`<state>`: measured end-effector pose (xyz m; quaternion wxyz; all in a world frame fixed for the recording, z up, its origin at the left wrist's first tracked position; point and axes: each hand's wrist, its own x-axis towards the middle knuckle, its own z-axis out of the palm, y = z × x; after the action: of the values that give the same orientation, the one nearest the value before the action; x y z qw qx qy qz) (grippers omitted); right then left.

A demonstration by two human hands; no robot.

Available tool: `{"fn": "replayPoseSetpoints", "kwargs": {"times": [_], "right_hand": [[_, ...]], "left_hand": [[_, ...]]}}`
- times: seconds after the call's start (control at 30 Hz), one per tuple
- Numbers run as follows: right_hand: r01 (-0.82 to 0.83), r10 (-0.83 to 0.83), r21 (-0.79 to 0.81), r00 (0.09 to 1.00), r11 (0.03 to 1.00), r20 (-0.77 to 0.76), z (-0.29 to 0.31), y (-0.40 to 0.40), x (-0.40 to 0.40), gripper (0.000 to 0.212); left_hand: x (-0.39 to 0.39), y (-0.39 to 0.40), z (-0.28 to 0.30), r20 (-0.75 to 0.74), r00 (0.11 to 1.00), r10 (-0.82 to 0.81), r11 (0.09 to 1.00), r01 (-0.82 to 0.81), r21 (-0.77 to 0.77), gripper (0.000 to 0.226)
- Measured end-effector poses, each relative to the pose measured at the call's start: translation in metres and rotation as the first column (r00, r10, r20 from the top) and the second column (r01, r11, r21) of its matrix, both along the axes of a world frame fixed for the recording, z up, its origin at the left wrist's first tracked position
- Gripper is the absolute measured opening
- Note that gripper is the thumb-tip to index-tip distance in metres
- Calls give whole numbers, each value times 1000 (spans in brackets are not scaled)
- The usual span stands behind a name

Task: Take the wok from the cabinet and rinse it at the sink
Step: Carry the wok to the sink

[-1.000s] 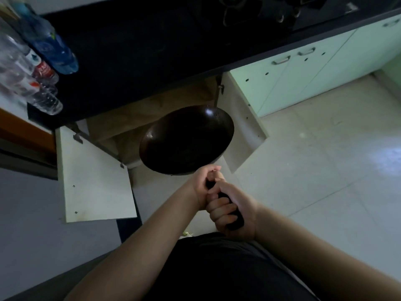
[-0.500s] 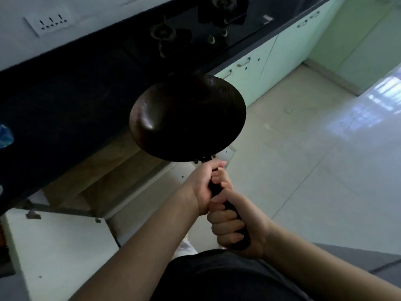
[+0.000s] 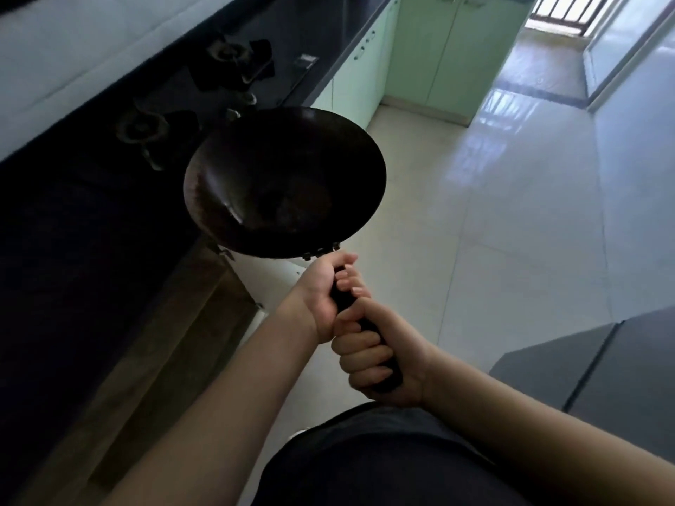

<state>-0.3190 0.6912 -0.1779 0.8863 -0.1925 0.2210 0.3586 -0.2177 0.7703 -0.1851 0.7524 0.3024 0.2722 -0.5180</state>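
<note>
Now the wok [image 3: 285, 182] sits at the middle of the frame, held out in the air with its bowl facing up, partly over the dark counter [image 3: 73, 250] edge and partly over the pale floor [image 3: 493, 231]. Both hands hold its black handle [image 3: 345, 301]: the left hand [image 3: 321, 292] has its grip closed round the handle just under the rim, and the right hand [image 3: 380, 354] has its grip closed round the lower end, the two touching each other.

Against half a second ago, the wok has risen little within the frame but shows more of its inside, with a bright streak on the left wall. The view has swung: the white cabinet door at lower left is gone, the wall socket at upper left is gone, and the hob [image 3: 233, 67] now lies further up the counter with both burners showing. More of the green cabinets [image 3: 449, 52] and a bright window [image 3: 562, 9] have come in at upper right.

The open cabinet [image 3: 175, 341] below the counter is in deep shadow and its inside is hard to make out. Much of the handle is hidden by fingers. Dark clothing [image 3: 383, 465] fills the bottom edge. A grey surface [image 3: 602, 367] at lower right is cut off by the frame.
</note>
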Motion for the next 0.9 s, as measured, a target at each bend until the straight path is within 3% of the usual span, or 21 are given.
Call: {"fn": "replayPoseSetpoints", "kwargs": {"times": [0.2,0.47,0.67,0.9], "right_hand": [[152,-161,301,987,941,5,-15,-63,18,34],[256,-282,306,959,917,42,-20,-193,51,33],[345,-357,127,929,930,93,-15,-284,62,31],[446,-465,184,882,876,79,-10,-347,73,35]], "left_hand": [[27,-76,-5,45,990,-135,990,134,42,51],[65,-220,0,88,962,-260,962,250,113,44],[81,-322,8,82,925,-370,928,363,85,42],[95,-400,14,68,898,-435,900,432,63,41]]}}
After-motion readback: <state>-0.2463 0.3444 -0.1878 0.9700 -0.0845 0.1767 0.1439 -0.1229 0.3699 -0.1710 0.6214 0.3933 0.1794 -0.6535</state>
